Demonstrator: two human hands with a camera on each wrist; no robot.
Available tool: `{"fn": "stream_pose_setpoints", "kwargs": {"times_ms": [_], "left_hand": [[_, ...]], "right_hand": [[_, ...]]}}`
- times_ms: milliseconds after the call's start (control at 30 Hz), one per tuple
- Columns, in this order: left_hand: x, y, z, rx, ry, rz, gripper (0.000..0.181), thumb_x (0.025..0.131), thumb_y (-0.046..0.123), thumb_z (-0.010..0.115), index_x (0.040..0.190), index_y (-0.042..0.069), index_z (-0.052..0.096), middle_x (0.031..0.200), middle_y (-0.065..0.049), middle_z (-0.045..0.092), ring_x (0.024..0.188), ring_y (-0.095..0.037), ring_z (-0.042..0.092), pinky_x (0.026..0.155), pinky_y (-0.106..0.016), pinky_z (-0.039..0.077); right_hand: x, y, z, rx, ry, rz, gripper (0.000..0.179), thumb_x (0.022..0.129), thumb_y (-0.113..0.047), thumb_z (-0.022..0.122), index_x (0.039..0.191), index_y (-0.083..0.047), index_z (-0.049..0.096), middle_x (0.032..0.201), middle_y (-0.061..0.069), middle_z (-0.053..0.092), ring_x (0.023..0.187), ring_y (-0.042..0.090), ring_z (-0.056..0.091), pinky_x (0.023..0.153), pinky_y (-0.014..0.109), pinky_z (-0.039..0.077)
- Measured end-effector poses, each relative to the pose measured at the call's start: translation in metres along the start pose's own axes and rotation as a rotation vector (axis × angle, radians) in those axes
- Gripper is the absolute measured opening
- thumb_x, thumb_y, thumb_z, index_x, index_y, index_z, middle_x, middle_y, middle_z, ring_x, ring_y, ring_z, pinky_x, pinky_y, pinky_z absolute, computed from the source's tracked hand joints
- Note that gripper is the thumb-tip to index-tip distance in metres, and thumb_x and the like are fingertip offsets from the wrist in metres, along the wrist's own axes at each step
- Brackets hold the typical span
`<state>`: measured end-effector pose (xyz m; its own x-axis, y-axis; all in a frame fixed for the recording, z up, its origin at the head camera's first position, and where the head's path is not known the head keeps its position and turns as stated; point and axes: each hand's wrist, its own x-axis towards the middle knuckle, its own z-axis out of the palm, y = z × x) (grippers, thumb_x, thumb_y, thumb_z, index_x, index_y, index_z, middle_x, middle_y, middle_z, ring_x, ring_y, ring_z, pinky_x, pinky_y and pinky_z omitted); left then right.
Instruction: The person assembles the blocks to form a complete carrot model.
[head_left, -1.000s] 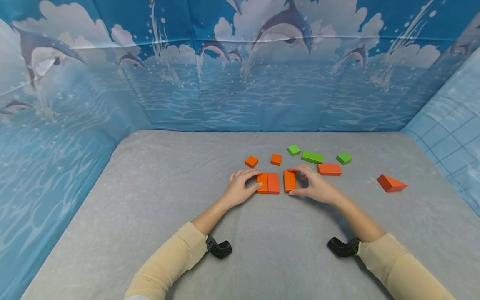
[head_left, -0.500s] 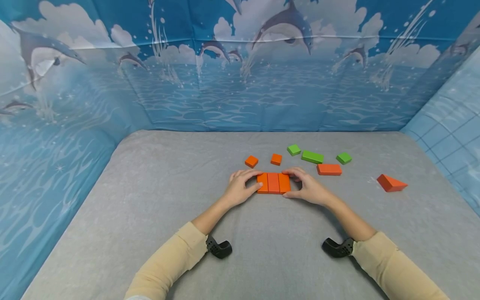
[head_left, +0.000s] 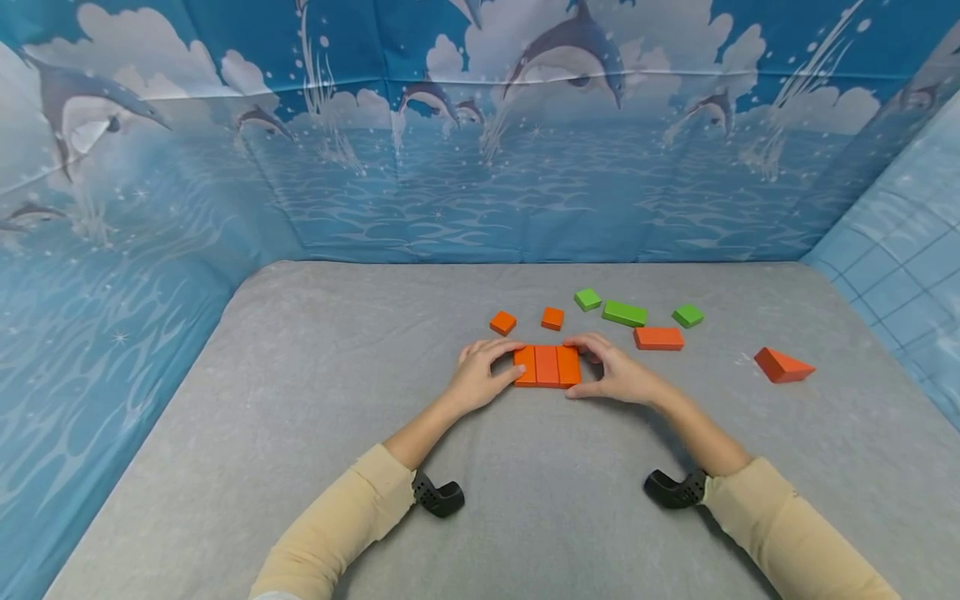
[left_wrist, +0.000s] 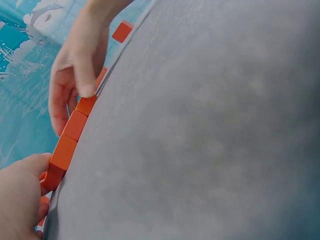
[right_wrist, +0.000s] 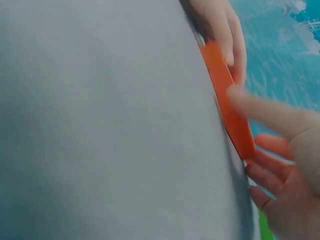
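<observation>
Three orange rectangular blocks lie flat side by side on the grey cloth, forming one slab: a left block [head_left: 524, 367], a middle block [head_left: 547, 367] and a right block [head_left: 569, 367]. My left hand [head_left: 478, 373] grips the left block by its two short ends, thumb in front and fingers behind. On the other side, my right hand [head_left: 611, 372] spans the right block the same way, thumb at its near end and fingertips at its far end. In the left wrist view the front faces of the row [left_wrist: 75, 125] line up. In the right wrist view my right thumb overlaps the orange row [right_wrist: 220, 75].
Two small orange blocks [head_left: 503, 323] [head_left: 552, 318] sit just behind the row. Farther right are a long green block [head_left: 625, 314], two green squares [head_left: 588, 300] [head_left: 687, 316], an orange block [head_left: 658, 338] and an orange wedge [head_left: 783, 367]. A dolphin-print curtain [head_left: 480, 192] stands behind the grey cloth [head_left: 360, 333].
My right hand has slid the right block leftward against the middle one, closing the gap between them. My left hand has kept its place on the left block.
</observation>
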<state>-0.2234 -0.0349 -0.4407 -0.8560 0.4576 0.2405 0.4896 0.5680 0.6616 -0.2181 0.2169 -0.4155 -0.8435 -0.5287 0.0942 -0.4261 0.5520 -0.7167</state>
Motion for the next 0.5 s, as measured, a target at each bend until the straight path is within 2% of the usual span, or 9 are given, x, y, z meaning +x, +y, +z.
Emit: {"fn": "stream_pose_setpoints", "kwargs": {"times_ms": [100,267,500], "left_hand": [[0.0,0.0,0.0,0.001,-0.001,0.0,0.039,0.089,0.031,0.058,0.126,0.017,0.056,0.132,-0.004,0.051,0.123,-0.024,0.04,0.103,-0.047,0.019],[0.0,0.0,0.001,-0.008,0.007,0.009,0.039,0.089,0.031,0.059,0.125,0.016,0.057,0.132,-0.005,0.051,0.122,-0.024,0.041,0.103,-0.047,0.02],[-0.001,-0.001,0.0,-0.009,0.005,0.015,0.039,0.089,0.031,0.058,0.125,0.017,0.057,0.132,-0.004,0.051,0.122,-0.024,0.04,0.104,-0.047,0.019]], "right_hand": [[0.006,0.0,-0.01,0.011,0.0,0.015,0.06,0.08,-0.02,0.072,0.129,0.002,0.046,0.128,0.019,0.046,0.114,0.033,0.042,0.094,0.053,0.033],[0.022,0.001,-0.021,0.001,0.053,0.079,0.057,0.084,-0.024,0.067,0.132,-0.001,0.044,0.13,0.017,0.044,0.114,0.033,0.041,0.088,0.052,0.035],[0.042,0.012,-0.017,0.009,0.08,0.094,0.056,0.086,-0.019,0.065,0.133,0.001,0.042,0.131,0.019,0.044,0.113,0.034,0.041,0.092,0.051,0.035]]}}
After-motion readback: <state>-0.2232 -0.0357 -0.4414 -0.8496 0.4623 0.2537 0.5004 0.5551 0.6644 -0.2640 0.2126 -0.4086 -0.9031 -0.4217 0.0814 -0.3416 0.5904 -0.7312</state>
